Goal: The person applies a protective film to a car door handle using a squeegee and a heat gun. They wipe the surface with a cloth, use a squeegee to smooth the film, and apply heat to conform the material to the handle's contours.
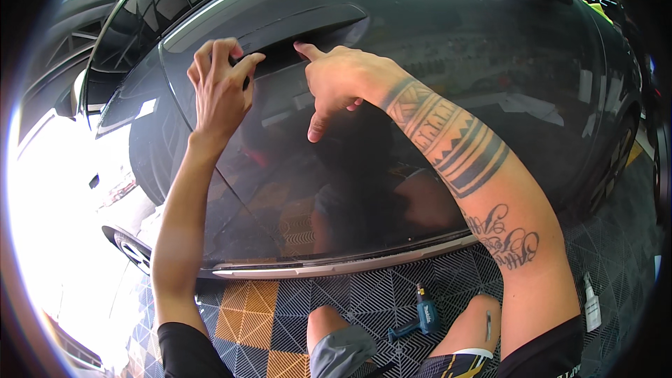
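A dark, glossy car door (pixel 280 189) fills the view in front of me. In its upper part is a long door handle (pixel 308 22) with a black recess below it. By the left end of that recess is my left hand (pixel 220 84), its fingers curled and its thumb pointing right; anything held in it is too hidden to make out. My right hand (pixel 346 80) points its index finger at the recess's lower edge. Its thumb stretches down close to the door, the other fingers fold under the palm, and no held object shows.
On the tiled floor (pixel 245 322) between my knees lies a teal cordless drill (pixel 425 316). A small clear bottle (pixel 592 306) stands at the lower right. A pale sill strip (pixel 343 264) runs along the door's bottom. The car's rear wheel (pixel 616 161) is at the right.
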Action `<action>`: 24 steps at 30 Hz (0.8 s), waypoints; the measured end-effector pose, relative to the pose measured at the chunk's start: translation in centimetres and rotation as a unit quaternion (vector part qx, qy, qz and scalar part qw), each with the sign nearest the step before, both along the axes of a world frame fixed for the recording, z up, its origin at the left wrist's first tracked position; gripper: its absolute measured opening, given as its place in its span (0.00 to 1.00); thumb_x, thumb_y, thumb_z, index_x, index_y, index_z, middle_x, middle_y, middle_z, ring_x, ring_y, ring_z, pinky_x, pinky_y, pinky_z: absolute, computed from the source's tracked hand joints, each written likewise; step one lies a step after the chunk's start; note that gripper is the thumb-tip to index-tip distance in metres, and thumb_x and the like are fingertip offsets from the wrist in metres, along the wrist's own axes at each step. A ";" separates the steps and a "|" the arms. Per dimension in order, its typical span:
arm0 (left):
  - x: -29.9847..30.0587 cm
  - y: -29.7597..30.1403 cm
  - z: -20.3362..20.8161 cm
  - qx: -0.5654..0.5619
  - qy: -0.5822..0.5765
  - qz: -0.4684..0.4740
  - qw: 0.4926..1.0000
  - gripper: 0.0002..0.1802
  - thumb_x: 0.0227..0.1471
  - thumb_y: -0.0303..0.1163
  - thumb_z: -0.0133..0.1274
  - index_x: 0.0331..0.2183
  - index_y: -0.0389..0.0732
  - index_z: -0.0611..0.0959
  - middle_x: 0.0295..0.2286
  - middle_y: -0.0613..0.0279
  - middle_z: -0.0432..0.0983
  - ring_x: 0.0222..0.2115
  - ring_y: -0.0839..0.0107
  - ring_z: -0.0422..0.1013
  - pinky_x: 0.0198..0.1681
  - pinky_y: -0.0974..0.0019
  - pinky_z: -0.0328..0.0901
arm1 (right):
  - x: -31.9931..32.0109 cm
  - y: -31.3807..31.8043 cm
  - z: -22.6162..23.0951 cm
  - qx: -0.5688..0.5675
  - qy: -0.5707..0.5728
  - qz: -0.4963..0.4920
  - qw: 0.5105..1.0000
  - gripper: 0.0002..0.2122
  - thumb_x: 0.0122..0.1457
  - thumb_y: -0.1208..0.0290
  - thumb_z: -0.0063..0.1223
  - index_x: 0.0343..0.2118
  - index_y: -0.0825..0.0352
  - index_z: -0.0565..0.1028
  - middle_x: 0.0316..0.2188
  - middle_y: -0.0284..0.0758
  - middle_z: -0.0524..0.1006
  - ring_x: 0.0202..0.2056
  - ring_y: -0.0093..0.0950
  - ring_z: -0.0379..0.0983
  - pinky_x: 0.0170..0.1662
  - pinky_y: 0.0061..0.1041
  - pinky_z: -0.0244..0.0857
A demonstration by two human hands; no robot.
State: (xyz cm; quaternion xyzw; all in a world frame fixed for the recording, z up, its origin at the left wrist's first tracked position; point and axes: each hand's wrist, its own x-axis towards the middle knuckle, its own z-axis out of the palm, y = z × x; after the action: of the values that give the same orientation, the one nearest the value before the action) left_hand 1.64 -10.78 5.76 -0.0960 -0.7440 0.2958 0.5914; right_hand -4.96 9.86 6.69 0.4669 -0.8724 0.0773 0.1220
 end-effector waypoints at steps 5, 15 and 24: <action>-1.5 1.4 1.0 -0.078 -0.027 0.165 0.983 0.18 0.42 0.21 0.55 0.38 0.51 0.84 0.52 0.68 0.59 0.55 0.64 0.53 0.51 0.53 0.54 | -0.4 -0.2 -0.5 -0.014 0.028 0.021 0.999 0.28 0.38 0.44 0.69 0.29 0.70 0.79 0.66 0.37 0.53 0.28 0.36 0.77 0.36 0.35 0.73; -1.2 0.7 0.0 0.005 0.025 -0.003 1.000 0.13 0.39 0.21 0.55 0.32 0.44 0.83 0.51 0.64 0.64 0.53 0.60 0.57 0.54 0.55 0.55 | -5.6 -1.3 -3.8 -0.271 0.174 0.160 0.933 0.16 0.51 0.57 0.61 0.24 0.67 0.72 0.53 0.41 0.69 0.35 0.42 0.77 0.36 0.38 0.70; -0.4 -0.7 -5.4 0.200 0.047 -0.065 0.977 0.11 0.47 0.27 0.55 0.36 0.44 0.79 0.44 0.62 0.67 0.50 0.58 0.59 0.50 0.54 0.56 | -5.1 -3.3 -3.6 -0.500 0.307 0.113 0.802 0.04 0.56 0.73 0.50 0.30 0.63 0.77 0.27 0.35 0.76 0.23 0.39 0.74 0.27 0.37 0.68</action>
State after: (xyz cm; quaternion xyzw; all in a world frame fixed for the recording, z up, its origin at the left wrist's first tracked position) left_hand 1.22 -11.46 0.40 -0.0103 -0.7514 0.1061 0.6512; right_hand -10.08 6.60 3.07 0.4358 -0.5706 0.3688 0.5903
